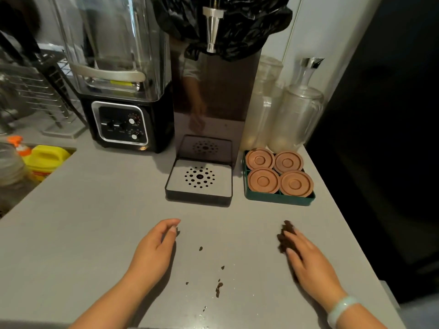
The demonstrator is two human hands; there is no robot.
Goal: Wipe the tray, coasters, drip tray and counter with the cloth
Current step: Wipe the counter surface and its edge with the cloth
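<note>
Resting both hands low on the grey bench, well apart from each other. Holds the left hand with fingers loosely curled, tips down beside a tiny dark speck; cannot tell whether anything is pinched there. Lays the right hand flat, its fingers straight and relaxed, gripping nothing, fingertips touching a dark brown clump on the bench. Wears a pale bracelet on the right wrist. Between the two hands, small brown crumbs scattered over the bench. Farther back, the black drip tray with a perforated metal plate, sitting on the bench at the foot of a dark dispenser, below its metal spout. Just right of that, the green tray, holding four round brown coasters packed close in two rows. Behind the tray, clear glass jugs; left of the drip tray, a black-based blender.
</note>
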